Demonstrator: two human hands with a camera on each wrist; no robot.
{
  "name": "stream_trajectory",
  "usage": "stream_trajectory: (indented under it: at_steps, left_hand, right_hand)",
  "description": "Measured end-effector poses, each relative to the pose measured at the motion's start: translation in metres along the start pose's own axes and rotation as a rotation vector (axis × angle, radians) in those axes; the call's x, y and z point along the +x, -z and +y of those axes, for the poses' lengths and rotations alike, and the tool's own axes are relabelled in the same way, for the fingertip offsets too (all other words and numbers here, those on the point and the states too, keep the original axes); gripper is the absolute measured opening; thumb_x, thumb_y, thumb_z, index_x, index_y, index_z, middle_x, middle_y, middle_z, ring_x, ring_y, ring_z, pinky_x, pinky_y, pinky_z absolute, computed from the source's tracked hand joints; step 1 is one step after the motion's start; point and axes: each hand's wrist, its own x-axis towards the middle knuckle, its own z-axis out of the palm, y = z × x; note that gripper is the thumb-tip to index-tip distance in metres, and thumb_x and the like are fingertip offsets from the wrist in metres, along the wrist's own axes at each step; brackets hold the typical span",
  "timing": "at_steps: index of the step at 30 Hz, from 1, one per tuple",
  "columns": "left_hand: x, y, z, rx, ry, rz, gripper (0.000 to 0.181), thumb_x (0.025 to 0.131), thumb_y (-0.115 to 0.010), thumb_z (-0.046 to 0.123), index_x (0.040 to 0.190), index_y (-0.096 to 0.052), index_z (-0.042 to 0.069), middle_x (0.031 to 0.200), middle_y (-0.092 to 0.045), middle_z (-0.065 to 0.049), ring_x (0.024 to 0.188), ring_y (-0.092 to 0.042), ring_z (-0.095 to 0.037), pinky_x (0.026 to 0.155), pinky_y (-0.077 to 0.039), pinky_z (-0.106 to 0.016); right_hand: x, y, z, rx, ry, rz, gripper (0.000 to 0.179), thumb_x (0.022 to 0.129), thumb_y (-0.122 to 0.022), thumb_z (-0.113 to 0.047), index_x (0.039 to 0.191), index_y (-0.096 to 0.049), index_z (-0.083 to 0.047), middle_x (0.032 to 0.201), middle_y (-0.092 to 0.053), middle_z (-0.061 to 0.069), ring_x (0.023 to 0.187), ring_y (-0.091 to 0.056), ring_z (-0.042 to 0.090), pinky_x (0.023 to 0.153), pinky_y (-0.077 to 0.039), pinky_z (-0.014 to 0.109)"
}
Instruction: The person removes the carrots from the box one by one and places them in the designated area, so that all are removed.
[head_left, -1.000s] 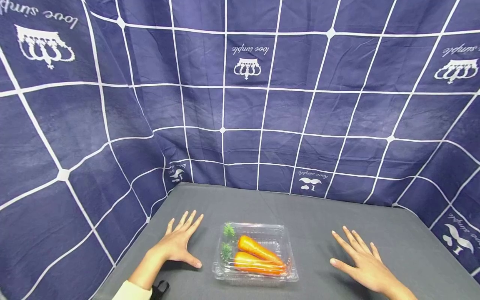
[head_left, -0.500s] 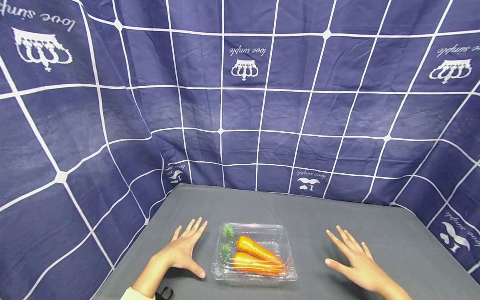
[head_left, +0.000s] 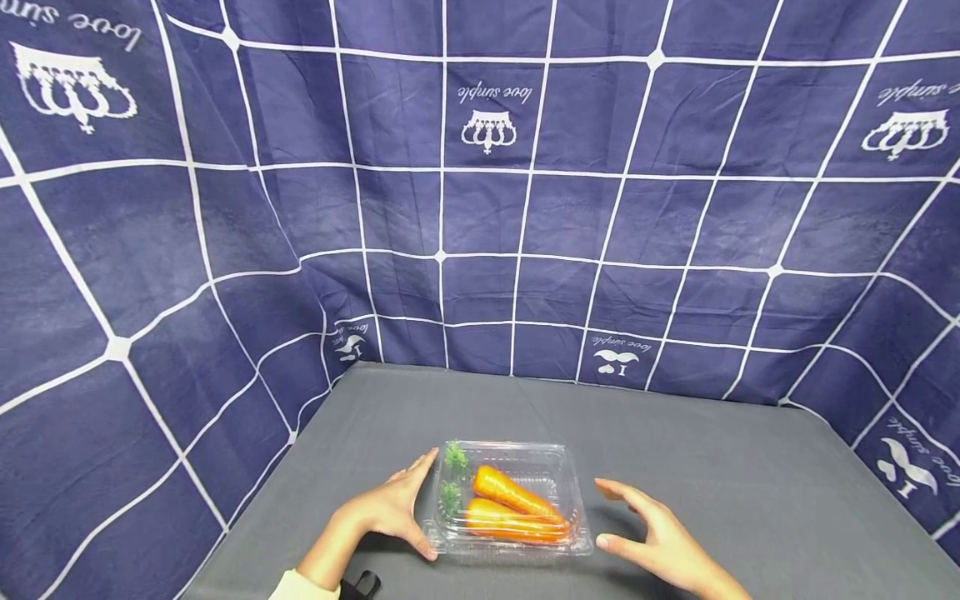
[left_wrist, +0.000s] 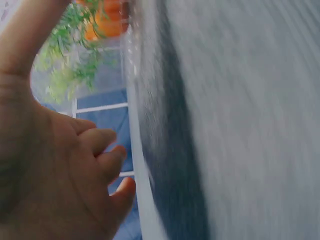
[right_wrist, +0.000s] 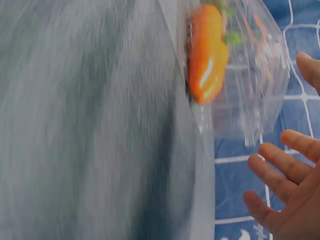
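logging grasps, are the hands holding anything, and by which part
Nothing looks held: the right hand is apart from the clear container; the left hand is at its left side, contact unclear.

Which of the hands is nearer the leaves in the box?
Left. The left hand is beside the box's left end, where the leaves lie; the right hand is off its right end, beyond the carrots.
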Motion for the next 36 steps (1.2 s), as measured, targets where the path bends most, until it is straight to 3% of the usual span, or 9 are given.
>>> stream_trajectory:
  at_steps: [7,11,16,23,31,36]
  left_hand:
    - [0.007,-0.010,-0.003,0.028,-0.018,-0.003,0.138,0.049,-0.097,0.036,0.150,-0.015,-0.010,0.149,-0.026,-0.036,0.138,-0.027,-0.047,0.110,-0.018,-0.061]
    - [0.012,-0.017,-0.006,0.007,-0.083,-0.004,0.136,0.049,-0.098,0.035,0.148,-0.018,-0.011,0.150,-0.032,-0.030,0.137,-0.032,-0.041,0.109,-0.018,-0.062]
    - [0.015,-0.022,-0.009,-0.030,-0.155,0.013,0.133,0.049,-0.098,0.035,0.148,-0.019,-0.006,0.148,-0.038,-0.024,0.136,-0.036,-0.034,0.108,-0.019,-0.063]
    - [0.012,-0.024,-0.009,-0.115,-0.126,0.035,0.134,0.048,-0.099,0.034,0.150,-0.017,0.003,0.145,-0.037,-0.018,0.128,-0.036,-0.038,0.105,-0.032,-0.053]
    - [0.011,-0.028,-0.013,-0.132,-0.093,0.033,0.137,0.049,-0.099,0.032,0.150,-0.013,-0.002,0.147,-0.033,-0.024,0.131,-0.032,-0.041,0.105,-0.029,-0.059]
    - [0.015,-0.029,-0.014,-0.134,-0.091,0.041,0.138,0.048,-0.099,0.031,0.151,-0.013,-0.001,0.148,-0.033,-0.025,0.132,-0.031,-0.042,0.105,-0.029,-0.061]
  right_hand:
    - [0.005,-0.018,-0.008,0.058,0.117,0.057,0.059,0.075,-0.086,-0.021,0.127,-0.062,-0.008,0.116,-0.066,0.000,0.108,-0.059,0.011,0.085,-0.050,0.033]
    - [0.006,-0.022,-0.009,0.067,0.153,0.085,0.058,0.072,-0.088,-0.020,0.123,-0.063,-0.007,0.116,-0.066,0.001,0.108,-0.059,0.012,0.085,-0.050,0.033]
    - [0.006,-0.024,-0.009,0.061,0.141,0.089,0.060,0.070,-0.089,-0.023,0.122,-0.064,-0.008,0.117,-0.065,0.002,0.108,-0.058,0.012,0.082,-0.051,0.034]
    - [0.006,-0.026,-0.009,0.077,0.109,0.049,0.063,0.068,-0.091,-0.027,0.123,-0.064,-0.011,0.119,-0.063,0.002,0.108,-0.057,0.011,0.080,-0.051,0.037]
    - [0.006,-0.027,0.000,0.093,0.190,0.055,0.061,0.065,-0.092,-0.017,0.120,-0.065,-0.016,0.119,-0.063,0.007,0.109,-0.058,0.014,0.080,-0.050,0.034]
    - [0.010,-0.022,-0.001,0.123,0.205,0.031,0.054,0.068,-0.090,-0.016,0.117,-0.067,-0.016,0.119,-0.063,0.008,0.111,-0.058,0.015,0.091,-0.045,0.024]
